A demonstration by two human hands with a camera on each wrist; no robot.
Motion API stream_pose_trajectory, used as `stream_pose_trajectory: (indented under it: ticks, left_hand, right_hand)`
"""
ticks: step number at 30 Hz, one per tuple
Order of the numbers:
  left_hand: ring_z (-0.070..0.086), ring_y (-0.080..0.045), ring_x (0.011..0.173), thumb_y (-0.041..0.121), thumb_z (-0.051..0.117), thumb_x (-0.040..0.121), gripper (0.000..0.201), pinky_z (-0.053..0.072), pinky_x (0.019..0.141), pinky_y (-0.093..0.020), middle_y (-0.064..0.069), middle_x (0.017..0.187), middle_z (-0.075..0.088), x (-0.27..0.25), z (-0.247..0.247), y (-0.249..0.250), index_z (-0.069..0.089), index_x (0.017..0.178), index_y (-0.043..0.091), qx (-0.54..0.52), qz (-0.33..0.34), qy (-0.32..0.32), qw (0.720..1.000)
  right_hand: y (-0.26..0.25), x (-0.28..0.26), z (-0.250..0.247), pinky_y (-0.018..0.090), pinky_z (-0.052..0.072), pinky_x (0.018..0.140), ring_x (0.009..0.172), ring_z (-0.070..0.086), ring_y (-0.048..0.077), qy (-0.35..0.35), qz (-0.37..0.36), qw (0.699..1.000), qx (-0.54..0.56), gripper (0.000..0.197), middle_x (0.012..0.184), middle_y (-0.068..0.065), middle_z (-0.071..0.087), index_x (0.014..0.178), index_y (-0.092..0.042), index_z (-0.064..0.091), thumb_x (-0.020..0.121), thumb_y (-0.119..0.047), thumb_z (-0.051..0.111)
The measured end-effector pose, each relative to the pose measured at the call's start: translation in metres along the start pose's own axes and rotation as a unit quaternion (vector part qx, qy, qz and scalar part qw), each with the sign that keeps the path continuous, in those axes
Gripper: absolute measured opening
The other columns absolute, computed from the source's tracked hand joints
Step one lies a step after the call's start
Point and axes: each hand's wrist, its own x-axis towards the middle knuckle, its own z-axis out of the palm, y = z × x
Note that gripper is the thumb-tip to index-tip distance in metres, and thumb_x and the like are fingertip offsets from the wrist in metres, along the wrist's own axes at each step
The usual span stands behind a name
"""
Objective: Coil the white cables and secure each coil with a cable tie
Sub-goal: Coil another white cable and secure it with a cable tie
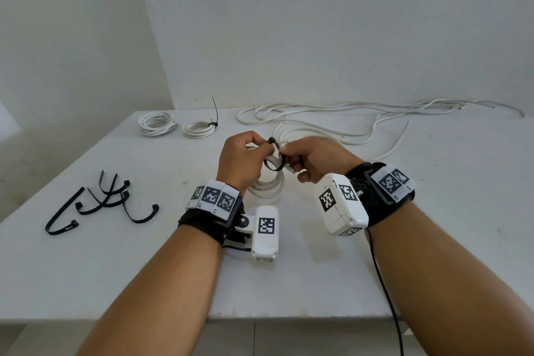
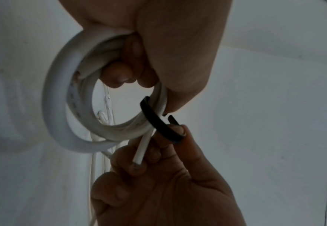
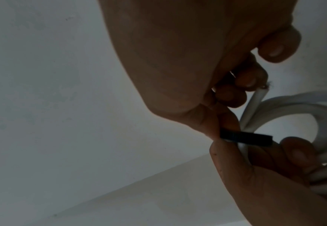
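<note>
While left hand (image 1: 241,157) fingers curl round the white coil (image 2: 65,107), right hand (image 1: 315,159) apparently pinches the black tie (image 2: 161,123).

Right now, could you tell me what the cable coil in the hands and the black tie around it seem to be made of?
Cable coil: apparently smooth, matte white plastic sheathing, bending in even rounds. Black tie: looks like a flat, slightly glossy plastic strip, probably nylon, springing into a stiff curve.

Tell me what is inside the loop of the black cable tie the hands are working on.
The turns of the white cable coil pass through the cable tie. The left hand grips the coil; the right hand pinches the tie. Fingers cover the tie's head, so whether it is locked is hidden.
</note>
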Motion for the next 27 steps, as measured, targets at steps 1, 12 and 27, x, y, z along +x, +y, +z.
stream_pose_trajectory:
  ticks: [1, 12, 27]
  left_hand:
    - [0.04, -0.022, 0.057, 0.016, 0.069, 0.079, 0.011, 0.036, 0.055, -0.034, -0.007, 0.062, 0.061, -0.0006, -0.0002, 0.0004, 0.064, 0.075, 0.007, -0.002, -0.001, -0.002, 1.0]
    - [0.037, -0.014, 0.045, 0.016, 0.072, 0.079, 0.012, 0.035, 0.055, -0.031, 0.002, 0.056, 0.06, -0.0002, 0.0004, -0.0009, 0.065, 0.07, 0.014, 0.006, 0.022, -0.005, 1.0]
    - [0.036, -0.021, 0.056, 0.013, 0.068, 0.08, 0.011, 0.034, 0.055, -0.034, -0.008, 0.063, 0.055, -0.0052, 0.0023, 0.0032, 0.062, 0.073, 0.006, -0.006, -0.005, -0.017, 1.0]
  right_hand:
    - [0.0004, 0.0001, 0.0008, 0.026, 0.031, 0.052, 0.059, 0.042, 0.013, -0.004, -0.002, 1.0, -0.001, 0.021, 0.071, 0.001, 0.051, 0.068, -0.015, 0.066, 0.088, -0.019, 0.064]
    - [-0.0044, 0.0012, -0.0034, 0.024, 0.028, 0.052, 0.058, 0.04, 0.011, 0.0, 0.012, 1.0, 0.024, 0.021, 0.068, -0.003, 0.047, 0.075, -0.012, 0.064, 0.094, -0.02, 0.059]
    - [0.0002, 0.0006, -0.0025, 0.025, 0.033, 0.051, 0.061, 0.044, 0.013, -0.017, -0.002, 1.0, 0.0, 0.013, 0.082, 0.007, 0.052, 0.078, -0.013, 0.066, 0.075, -0.026, 0.065]
